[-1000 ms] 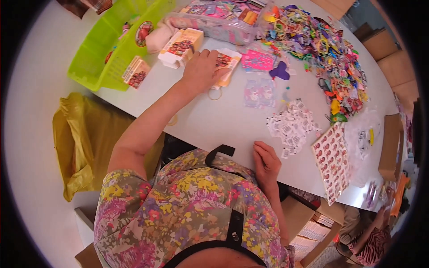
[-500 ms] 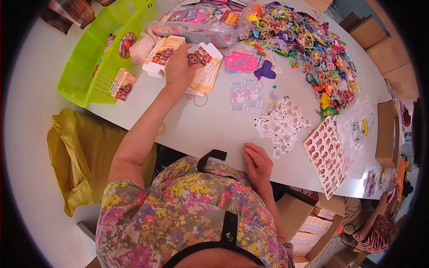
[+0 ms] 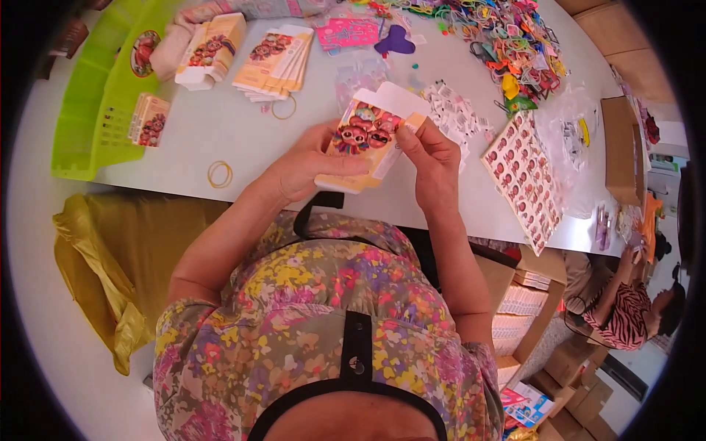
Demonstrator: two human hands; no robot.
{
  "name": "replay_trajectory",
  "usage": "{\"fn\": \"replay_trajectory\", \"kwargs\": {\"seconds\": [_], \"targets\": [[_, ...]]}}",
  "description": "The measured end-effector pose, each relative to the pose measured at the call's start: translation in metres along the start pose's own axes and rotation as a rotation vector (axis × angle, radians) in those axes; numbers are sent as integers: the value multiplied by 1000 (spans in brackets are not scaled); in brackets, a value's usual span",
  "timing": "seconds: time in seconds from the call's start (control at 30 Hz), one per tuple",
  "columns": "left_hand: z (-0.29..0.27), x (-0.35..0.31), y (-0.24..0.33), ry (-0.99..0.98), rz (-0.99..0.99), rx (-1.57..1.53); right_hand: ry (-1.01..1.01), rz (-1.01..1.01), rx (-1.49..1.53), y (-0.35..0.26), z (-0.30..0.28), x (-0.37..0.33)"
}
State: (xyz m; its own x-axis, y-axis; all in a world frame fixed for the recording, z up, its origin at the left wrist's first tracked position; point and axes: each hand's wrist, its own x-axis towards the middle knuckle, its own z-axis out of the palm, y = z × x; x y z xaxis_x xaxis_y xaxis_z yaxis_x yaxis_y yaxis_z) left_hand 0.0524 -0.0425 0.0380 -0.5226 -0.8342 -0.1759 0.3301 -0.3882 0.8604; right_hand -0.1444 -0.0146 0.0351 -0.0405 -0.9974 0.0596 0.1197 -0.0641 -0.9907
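Note:
A flattened yellow and orange carton (image 3: 362, 140) with cartoon figures on its front is held over the near part of the table, its white end flap standing out at the top. My left hand (image 3: 312, 165) is closed on its left side, the thumb lying across the front. At the right edge, my right hand (image 3: 435, 158) pinches the side flap between thumb and fingers. Beyond my left hand lies a fanned stack of flat cartons (image 3: 278, 62). A carton in box form (image 3: 211, 51) sits left of that stack.
A green basket (image 3: 92, 132) stands at the left with small cards (image 3: 149, 120) against it. Rubber bands (image 3: 220, 174) lie nearby. Small white labels (image 3: 450, 110), a sticker sheet (image 3: 521, 176) and a heap of colourful trinkets (image 3: 507, 44) spread rightward. Another person (image 3: 625, 312) sits far right.
My left hand has brought a flat carton back from the stack toward me. My right hand has risen from the table edge and taken hold of it too. The view has shifted.

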Motion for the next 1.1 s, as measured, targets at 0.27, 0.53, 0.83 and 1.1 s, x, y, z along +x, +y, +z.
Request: {"fn": "replay_trajectory", "kwargs": {"seconds": [0.27, 0.53, 0.83, 1.1], "targets": [[30, 9, -35, -435, -256, -313, 73, 130, -120, -10, -21, -39], [42, 2, -43, -26, -210, 34, 266, 50, -227, 9, -24, -74], [37, -18, -50, -5, 120, 349, 313, 15, -141, 21, -16, -96], [27, -27, -44, -210, -21, 467, 249, -87, -174, 26, -29, -97]]}}
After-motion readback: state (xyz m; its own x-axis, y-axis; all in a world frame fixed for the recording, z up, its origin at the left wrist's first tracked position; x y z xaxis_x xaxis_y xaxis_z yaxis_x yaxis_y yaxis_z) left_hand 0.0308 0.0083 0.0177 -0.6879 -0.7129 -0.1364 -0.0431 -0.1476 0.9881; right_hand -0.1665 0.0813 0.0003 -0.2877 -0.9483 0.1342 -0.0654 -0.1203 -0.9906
